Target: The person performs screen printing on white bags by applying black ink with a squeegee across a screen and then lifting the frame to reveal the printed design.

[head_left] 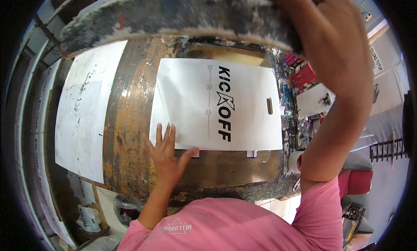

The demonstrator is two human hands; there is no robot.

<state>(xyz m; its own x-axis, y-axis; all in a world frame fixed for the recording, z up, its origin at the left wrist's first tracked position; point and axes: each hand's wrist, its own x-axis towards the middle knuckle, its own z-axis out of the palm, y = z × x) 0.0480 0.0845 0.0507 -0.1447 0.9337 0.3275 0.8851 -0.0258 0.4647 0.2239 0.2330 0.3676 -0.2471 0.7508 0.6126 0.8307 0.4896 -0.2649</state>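
A white flat bag with black lettering and a cut-out handle slot lies on the ink-stained work table. My left hand is open, fingers spread, with its fingertips at the bag's near left corner. Above the far side of the table stands a raised screen-printing frame, its edge smeared with dark ink. My right hand is up at the frame's right end, gripping it; the fingers are partly cut off by the picture's top edge.
A stained white board covers the table's left part. Small pale tabs sit by the bag's near edge. A roll of tape and red containers stand to the right. Racks with printed sheets line the left.
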